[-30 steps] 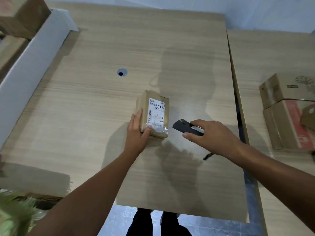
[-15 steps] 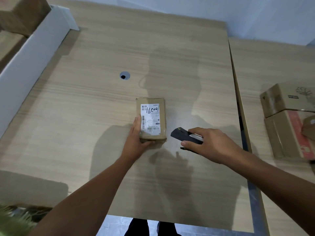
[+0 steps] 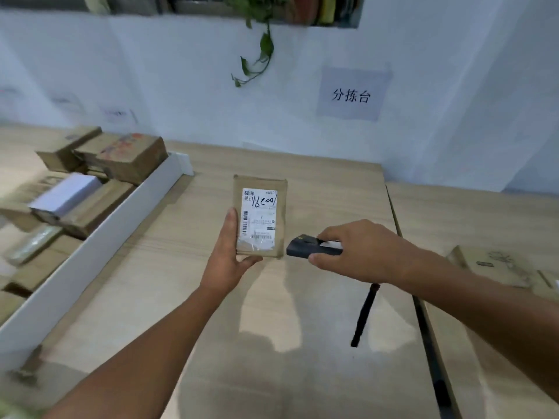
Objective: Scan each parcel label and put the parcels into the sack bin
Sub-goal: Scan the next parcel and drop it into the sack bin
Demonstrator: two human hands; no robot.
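Right at the centre, the parcel [image 3: 260,237], a flat brown cardboard box, is held up over the surface [image 3: 302,358] with its white label [image 3: 258,214] turned toward the camera. The label carries a barcode down its left edge, small print and a handwritten black number across the top. The left hand [image 3: 228,258] grasps the parcel at its lower left: the fingers lie straight along the left edge and the thumb hooks under the bottom edge. Whether the box touches the wood at all cannot be told, though it looks lifted.

Just beside the parcel's lower right corner is the front end of a black scanner [image 3: 305,249]. The right hand [image 3: 360,254] is clenched round the scanner's body, forefinger on top and thumb below. A black strap [image 3: 363,316] hangs down from under that hand.

To the left, a long white-walled container [image 3: 99,243] runs diagonally along the surface. Inside it lie several brown cardboard boxes [image 3: 124,160] piled loosely, some tilted, with a white box [image 3: 68,195] resting among them; the nearer contents are blurred.

To the right, a second wooden surface [image 3: 484,213] sits beside the first with a narrow gap between them, and it bears more cardboard boxes [image 3: 496,267] near its right edge. On the white wall behind hang a paper sign [image 3: 352,95] with three characters and a trailing green vine [image 3: 257,58].
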